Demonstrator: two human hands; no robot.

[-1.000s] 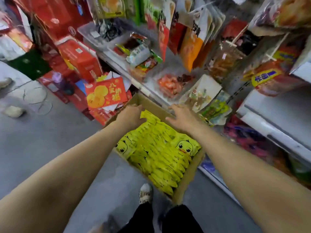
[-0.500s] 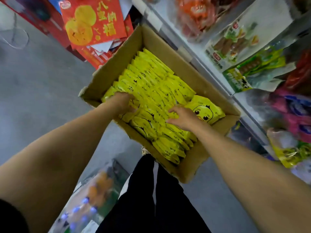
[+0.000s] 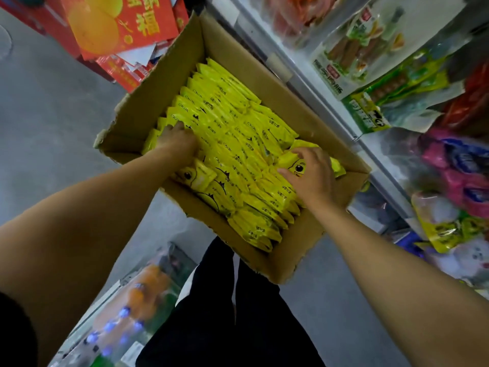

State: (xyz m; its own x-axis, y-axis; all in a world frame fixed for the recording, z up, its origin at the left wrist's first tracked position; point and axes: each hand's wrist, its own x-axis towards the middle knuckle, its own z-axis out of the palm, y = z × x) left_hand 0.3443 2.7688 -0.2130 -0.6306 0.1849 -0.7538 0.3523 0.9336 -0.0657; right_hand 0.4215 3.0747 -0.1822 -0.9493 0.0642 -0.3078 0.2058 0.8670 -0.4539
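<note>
An open cardboard box [image 3: 161, 83] stands on the floor against the shelf, packed with rows of yellow snack packets [image 3: 232, 123] standing on edge. My left hand [image 3: 177, 143] is at the box's left side, fingers curled down among the packets and gripping a bunch. My right hand [image 3: 312, 176] is at the right side, thumb and fingers curled round a flat-lying yellow packet with a duck face [image 3: 297, 166]. Another duck-faced packet [image 3: 198, 178] lies by the near wall under my left wrist.
A white shelf edge [image 3: 312, 83] runs along the box's far side, with bagged snacks [image 3: 352, 49] above and to the right. Red gift boxes [image 3: 119, 25] stand at top left. A shrink-wrapped pack of bottles [image 3: 132, 300] lies lower left beside my black trousers [image 3: 238, 313].
My view dropped from the shelves onto the box. Both hands moved from the box's far rim into the packets; the left dug in at the left side, the right shifted onto the duck-faced packet.
</note>
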